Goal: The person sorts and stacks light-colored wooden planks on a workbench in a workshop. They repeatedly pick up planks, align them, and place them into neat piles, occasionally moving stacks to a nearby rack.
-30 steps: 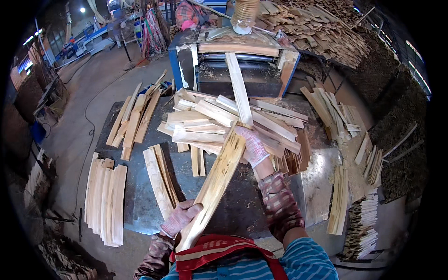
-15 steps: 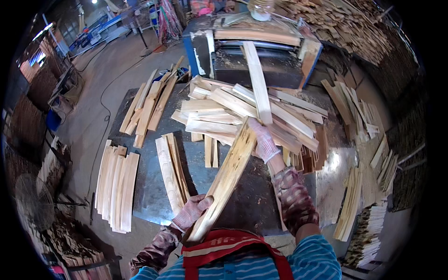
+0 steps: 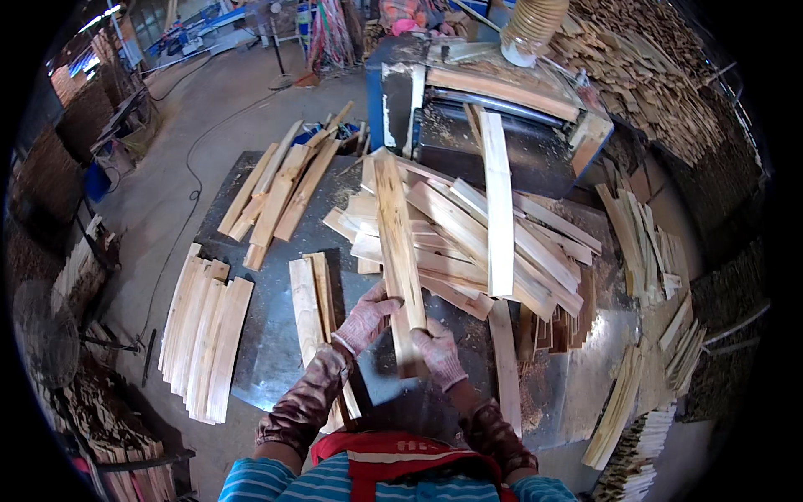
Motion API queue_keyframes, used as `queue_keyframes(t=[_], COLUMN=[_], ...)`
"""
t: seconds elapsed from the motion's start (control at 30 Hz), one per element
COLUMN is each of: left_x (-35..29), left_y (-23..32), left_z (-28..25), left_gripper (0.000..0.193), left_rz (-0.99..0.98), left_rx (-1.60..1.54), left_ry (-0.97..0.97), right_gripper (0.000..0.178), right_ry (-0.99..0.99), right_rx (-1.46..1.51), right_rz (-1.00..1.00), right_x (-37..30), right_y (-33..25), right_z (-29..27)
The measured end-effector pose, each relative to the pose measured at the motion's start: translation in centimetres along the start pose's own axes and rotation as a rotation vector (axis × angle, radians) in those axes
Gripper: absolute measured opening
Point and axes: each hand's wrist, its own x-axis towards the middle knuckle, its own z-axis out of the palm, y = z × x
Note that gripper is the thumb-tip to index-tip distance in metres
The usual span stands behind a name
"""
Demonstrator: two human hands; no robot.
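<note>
My left hand (image 3: 368,318) and my right hand (image 3: 439,355), both in pale knit gloves, are closed on one wooden board (image 3: 396,222). They grip opposite edges near its close end, left thumb on the left edge. The board has dark streaks and points away from me over a loose pile of boards (image 3: 456,213). Another strip or face of wood shows beneath its close end; I cannot tell which. Left of my left hand, narrow boards (image 3: 306,297) lie on the dark metal table (image 3: 268,335). A pale board (image 3: 498,201) lies across the pile to the right.
A blue-sided machine with rollers (image 3: 502,109) stands beyond the pile, a ribbed hose (image 3: 535,29) on top. Neatly lined boards (image 3: 205,343) lie at the table's left edge, more boards (image 3: 280,192) behind them. Stacked wood (image 3: 644,67) fills the back right. A cable (image 3: 194,167) crosses the floor.
The board has swung from a slant toward the far right to pointing nearly straight away. My right hand has come from its far end to its close end, beside my left. The view has shifted.
</note>
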Motion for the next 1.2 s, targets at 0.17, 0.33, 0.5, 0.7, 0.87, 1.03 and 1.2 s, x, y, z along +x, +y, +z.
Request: queue_keyframes(t=[0.17,0.33,0.5,0.7,0.87,1.03,1.2], left_x=[2.5,5.4,6.3,3.4,0.2,-0.7,-1.9], left_y=[-2.6,4.1,7.9,7.0,11.0,10.4,9.4], left_z=[-2.6,-4.0,-4.4,-0.4,0.9,0.0,-1.6], left_gripper=[0.057,0.050,0.036,0.036,0.033,0.037,0.029], left_rz=[-0.166,0.177,0.249,0.351,0.276,0.393,0.409], left_rx=[-0.404,-0.494,-0.448,-0.508,-0.291,-0.328,-0.277], left_ry=[-0.124,-0.024,0.118,0.117,0.106,0.033,0.028], right_gripper=[0.032,0.038,0.065,0.098,0.086,0.096,0.097], right_ry=[0.018,-0.166,-0.004,0.180,0.079,-0.126,-0.267], right_rx=[-0.267,-0.129,-0.528,-1.363,-1.270,-0.998,-0.815], right_rz=[-0.110,0.014,-0.122,-0.428,-0.389,-0.160,-0.016], right_x=[-1.5,-6.5,-7.7,-8.1,-9.8,-12.8,-13.6], right_y=[0.0,-2.3,0.2,0.6,0.7,-0.8,-1.6], right_z=[-4.0,-6.6,-9.4,-6.8,-6.8,-4.9,-4.2])
